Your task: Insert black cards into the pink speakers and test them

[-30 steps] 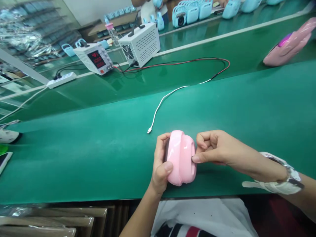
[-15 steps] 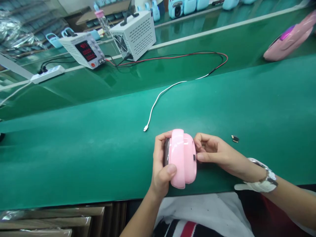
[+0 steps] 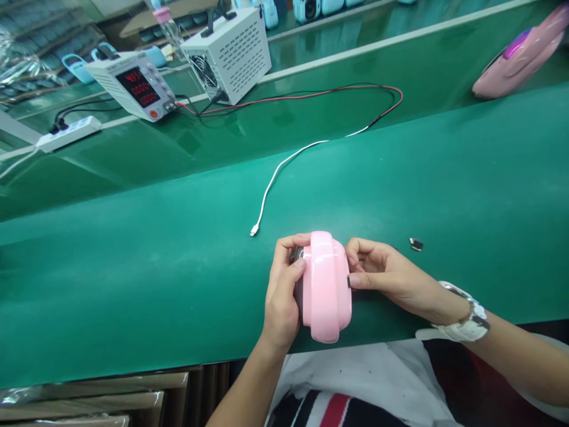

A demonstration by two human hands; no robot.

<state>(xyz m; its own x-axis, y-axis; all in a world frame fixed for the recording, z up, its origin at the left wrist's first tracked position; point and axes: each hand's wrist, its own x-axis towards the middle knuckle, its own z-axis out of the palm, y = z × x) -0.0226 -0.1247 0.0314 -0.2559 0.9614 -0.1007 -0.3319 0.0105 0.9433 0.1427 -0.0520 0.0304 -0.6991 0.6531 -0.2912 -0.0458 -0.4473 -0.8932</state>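
My left hand (image 3: 281,290) is wrapped round the dark-faced side of a pink plastic device with a handle (image 3: 324,290), thumb on the near face. It is held above the front part of the green table. My right hand (image 3: 377,267) is at the device's right edge, with thumb and curled fingers drawn together against it. A small black piece (image 3: 349,282) shows at the right thumb tip; whether it is a card or a slot in the shell, I cannot tell. Small black cards (image 3: 416,244) with gold-coloured parts lie on the table beyond my right hand.
A white cable (image 3: 269,190) with a bare plug lies on the green table (image 3: 133,267), joined to red and black leads from a power supply (image 3: 133,86) with red digits. Behind stand a vented white box (image 3: 229,56) and blue cameras (image 3: 306,9). A pink device (image 3: 518,56) sits far right.
The pink device has turned slightly in my left hand, and the left thumb has slid up it. My right thumb has come closer to the black piece. The whole view has shifted a little.
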